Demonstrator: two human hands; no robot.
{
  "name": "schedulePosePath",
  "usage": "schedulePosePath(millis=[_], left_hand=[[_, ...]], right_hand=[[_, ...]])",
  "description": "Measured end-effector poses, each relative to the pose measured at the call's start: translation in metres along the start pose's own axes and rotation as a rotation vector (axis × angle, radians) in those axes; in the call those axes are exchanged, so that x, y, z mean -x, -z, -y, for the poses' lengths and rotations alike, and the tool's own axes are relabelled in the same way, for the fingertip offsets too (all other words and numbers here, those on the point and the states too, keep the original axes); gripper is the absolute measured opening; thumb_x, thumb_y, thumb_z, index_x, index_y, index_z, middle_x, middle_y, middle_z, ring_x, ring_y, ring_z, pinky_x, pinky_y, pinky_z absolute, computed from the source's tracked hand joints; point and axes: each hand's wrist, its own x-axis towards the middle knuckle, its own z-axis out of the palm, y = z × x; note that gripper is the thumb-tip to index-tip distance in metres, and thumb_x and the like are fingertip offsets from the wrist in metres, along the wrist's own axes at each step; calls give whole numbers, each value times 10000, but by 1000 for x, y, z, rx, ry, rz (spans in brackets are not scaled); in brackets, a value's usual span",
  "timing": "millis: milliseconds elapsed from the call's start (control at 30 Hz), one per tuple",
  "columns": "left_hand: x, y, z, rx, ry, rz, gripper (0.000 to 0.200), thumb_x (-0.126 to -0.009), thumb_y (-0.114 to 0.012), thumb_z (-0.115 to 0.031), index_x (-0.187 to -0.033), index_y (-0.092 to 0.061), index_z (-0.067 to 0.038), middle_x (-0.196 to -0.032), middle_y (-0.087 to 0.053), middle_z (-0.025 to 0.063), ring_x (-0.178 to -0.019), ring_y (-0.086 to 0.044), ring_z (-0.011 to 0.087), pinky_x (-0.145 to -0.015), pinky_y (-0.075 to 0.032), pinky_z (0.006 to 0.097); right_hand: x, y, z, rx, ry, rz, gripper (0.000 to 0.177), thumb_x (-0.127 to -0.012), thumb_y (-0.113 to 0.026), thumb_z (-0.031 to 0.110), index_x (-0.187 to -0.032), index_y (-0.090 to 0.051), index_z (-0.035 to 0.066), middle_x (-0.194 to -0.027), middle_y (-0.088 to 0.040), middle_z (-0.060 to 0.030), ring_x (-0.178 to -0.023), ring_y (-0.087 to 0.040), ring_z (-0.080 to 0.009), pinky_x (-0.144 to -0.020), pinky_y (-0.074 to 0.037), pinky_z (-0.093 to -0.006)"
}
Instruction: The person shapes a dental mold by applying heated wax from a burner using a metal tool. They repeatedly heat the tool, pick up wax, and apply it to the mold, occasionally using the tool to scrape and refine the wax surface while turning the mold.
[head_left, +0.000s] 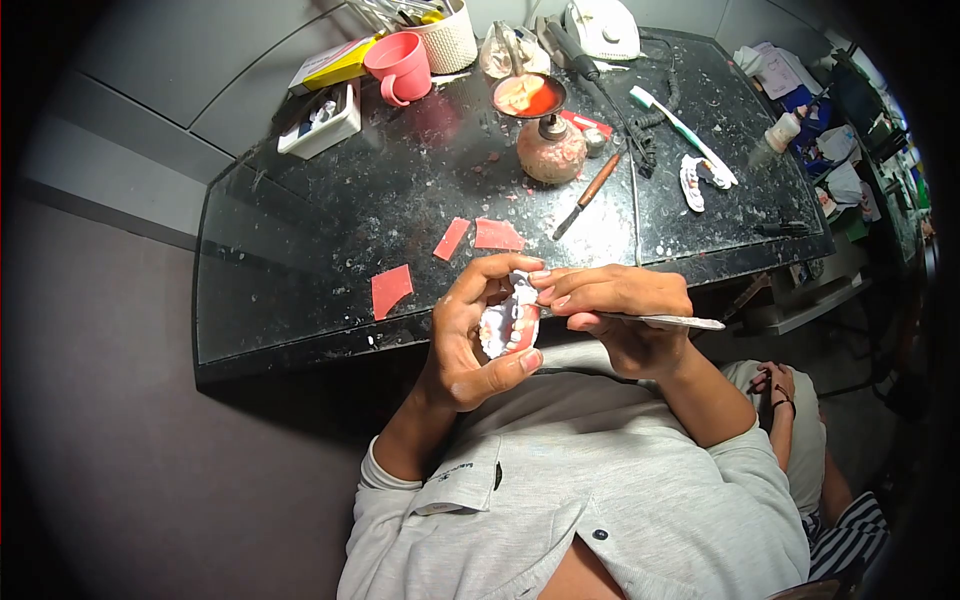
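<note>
My left hand [468, 335] is wrapped round a white dental cast [497, 325] with pink wax and teeth along one side, held in front of the table's near edge. Between the fingers of my right hand [625, 305] is a thin metal tool [672, 320], its flat end pointing right and its other end close to the cast. The tool's working tip is mostly hidden by my fingers. Beyond my hands, pink wax pieces [391, 291] lie on the dark table.
On the black table [330, 220] stand a burner [551, 150] with a wax dish [527, 95], a pink mug [399, 67] and a white box [321, 120]. A brown-handled knife [588, 195], a toothbrush [685, 134] and another cast [692, 183] lie right. Another person's hand [776, 384] rests lower right.
</note>
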Motion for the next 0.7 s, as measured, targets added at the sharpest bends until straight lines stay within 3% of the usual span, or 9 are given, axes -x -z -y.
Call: schedulePosePath(millis=[67, 267, 300, 367, 400, 500, 567, 633, 700], left_hand=[[1, -2, 3, 48, 25, -9, 768, -661, -715, -179, -1340, -459, 73, -1174, -595, 176, -1146, -561, 223, -1018, -403, 318], [-4, -10, 5, 224, 34, -61, 732, -697, -743, -138, -1340, -450, 54, -1112, -584, 115, -1023, -564, 158, -934, -427, 298], [-4, -9, 8, 85, 14, -89, 719, -708, -746, -113, -1340, -448, 55, -1089, -582, 104, -990, -574, 151, -896, -441, 286], [-2, -4, 12, -220, -54, -124, 689, -744, -779, -61, -1332, -436, 45, -1037, -571, 90, -892, -597, 134, -795, -480, 276], [-2, -5, 16, -222, -57, -126, 689, -744, -779, -61, -1332, -436, 45, -1037, -571, 90, -892, -597, 134, -795, -480, 276], [-4, -8, 24, -490, -247, -254, 728, -757, -861, -100, -1307, -393, -9, -1039, -562, 113, -877, -610, 145, -791, -514, 302], [-5, -9, 25, -449, -247, -249, 772, -742, -875, -70, -1311, -354, -28, -1044, -552, 101, -885, -589, 128, -787, -507, 281], [-6, -8, 27, -411, -248, -245, 821, -727, -889, -41, -1315, -316, -46, -1050, -542, 89, -892, -568, 111, -784, -500, 260], [-7, -4, 32, -191, -150, -241, 861, -705, -916, -80, -1295, -289, -61, -1039, -556, 84, -921, -581, 120, -807, -518, 253]], right_hand=[[1, -1, 0, -29, -2, -28, 98, -863, -707, -34, -960, -701, -42, -943, -743, -171, -938, -741, -299, -856, -589, -388], [0, 2, -2, 48, 13, -21, 81, -892, -682, -34, -971, -695, -49, -945, -737, -185, -919, -739, -288, -835, -591, -375], [2, 0, -3, 48, 14, -22, 81, -892, -682, -34, -971, -695, -49, -945, -737, -185, -919, -739, -288, -835, -591, -375], [9, -5, -8, -48, -156, -240, 81, -928, -643, -29, -986, -688, -61, -946, -734, -184, -909, -735, -260, -830, -590, -356], [8, -10, -9, -208, -193, -338, 103, -953, -623, -5, -1007, -681, -70, -962, -733, -186, -909, -730, -238, -819, -586, -334], [6, -6, -9, -212, -170, -333, 109, -963, -618, 9, -1010, -675, -72, -999, -725, -195, -938, -726, -242, -824, -581, -321], [8, 0, -8, -16, -124, -206, 115, -973, -606, 13, -1007, -670, -77, -1023, -714, -208, -979, -717, -254, -841, -584, -334], [9, 0, -9, -33, -120, -206, 117, -977, -596, 9, -1013, -663, -80, -1039, -709, -211, -983, -716, -262, -853, -587, -342], [9, 0, -10, -51, -114, -205, 120, -982, -585, 5, -1020, -657, -82, -1055, -703, -215, -987, -715, -270, -866, -590, -349]])
